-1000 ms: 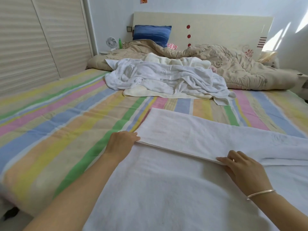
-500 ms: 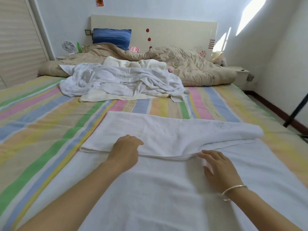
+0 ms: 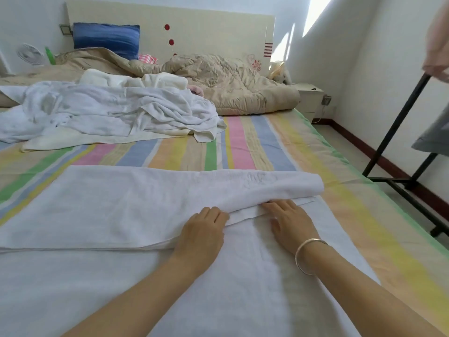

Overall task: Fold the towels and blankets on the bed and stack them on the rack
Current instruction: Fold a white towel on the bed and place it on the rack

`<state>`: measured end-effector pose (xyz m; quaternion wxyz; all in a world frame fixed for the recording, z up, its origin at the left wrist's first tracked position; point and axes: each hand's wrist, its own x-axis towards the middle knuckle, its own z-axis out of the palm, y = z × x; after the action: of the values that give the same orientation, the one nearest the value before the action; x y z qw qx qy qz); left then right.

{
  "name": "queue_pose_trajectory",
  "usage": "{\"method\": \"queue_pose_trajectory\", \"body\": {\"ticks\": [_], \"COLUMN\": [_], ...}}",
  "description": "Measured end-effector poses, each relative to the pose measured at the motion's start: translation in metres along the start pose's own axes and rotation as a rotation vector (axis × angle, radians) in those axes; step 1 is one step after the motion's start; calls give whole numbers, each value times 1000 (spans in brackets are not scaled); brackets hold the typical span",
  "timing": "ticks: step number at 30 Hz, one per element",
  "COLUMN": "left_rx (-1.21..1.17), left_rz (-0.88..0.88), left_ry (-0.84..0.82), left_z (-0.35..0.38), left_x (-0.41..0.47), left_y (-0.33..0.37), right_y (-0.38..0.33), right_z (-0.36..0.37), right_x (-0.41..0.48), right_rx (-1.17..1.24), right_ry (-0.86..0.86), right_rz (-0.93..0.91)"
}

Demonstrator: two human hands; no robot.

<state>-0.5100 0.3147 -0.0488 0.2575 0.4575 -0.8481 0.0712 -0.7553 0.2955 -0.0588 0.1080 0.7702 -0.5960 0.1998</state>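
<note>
- Partly out of sight: the right hand's [image 3: 291, 222] fingertips run under the towel's [image 3: 109, 203] rolled flap, and the left hand's [image 3: 201, 229] thumb is hidden beneath its palm.
- The towel is cut off by the near and left frame edges, so its full outline cannot be made out.
- A rack [image 3: 398, 127] of black bars stands on the floor at the right. Only part of it shows, and cloth hanging from it is cropped at the frame edge.
- A faint mark on the flap near its right end is too pale to read.
- The bed [image 3: 243, 142] has a pastel striped sheet, and the towel lies spread on its near half with the far part folded back toward the person.
- Farther up lies a pile [image 3: 109, 110] of crumpled white towels, and behind it a tan quilt [image 3: 230, 88] is bunched against the headboard [image 3: 206, 27].
- A blue pillow [image 3: 107, 40] leans on the headboard, and a small fan [image 3: 30, 54] stands at the far left.
- The left hand lies palm-down on the flap's near edge, fingers together and slightly bent (whether it pinches the edge I cannot tell).
- The right hand, with a bracelet [image 3: 308, 256] on its wrist, lies flat on the lower layer. Its fingers are straight and its thumb is spread to the side.
- The two hands are near each other, not touching.
</note>
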Motion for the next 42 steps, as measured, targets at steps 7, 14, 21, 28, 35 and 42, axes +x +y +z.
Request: {"method": "queue_pose_trajectory", "body": {"ticks": [7,14,21,28,35,42], "left_rx": [174,134,31,61,279,138], "left_rz": [-135,-78,-36,98,-63,-139], "left_ry": [-53,23,116,-7,-107,-255], "left_z": [12,4,-16,-21,-33,-46], "left_x": [18,4,-11,-33,-37,-43], "left_y": [-9,-5,28,30,23,20], "right_y": [-1,19,42,59,68,75], "right_z": [20,8,-72,-62,-58,-73], "right_x": [48,47,-32,-114,-108,-110], "right_rx": [-118,-123,-132,-190,-176,-174], "right_ry": [-3,44,398,182,201,79], "right_rz": [-19,209,-73,-133,53,43]}}
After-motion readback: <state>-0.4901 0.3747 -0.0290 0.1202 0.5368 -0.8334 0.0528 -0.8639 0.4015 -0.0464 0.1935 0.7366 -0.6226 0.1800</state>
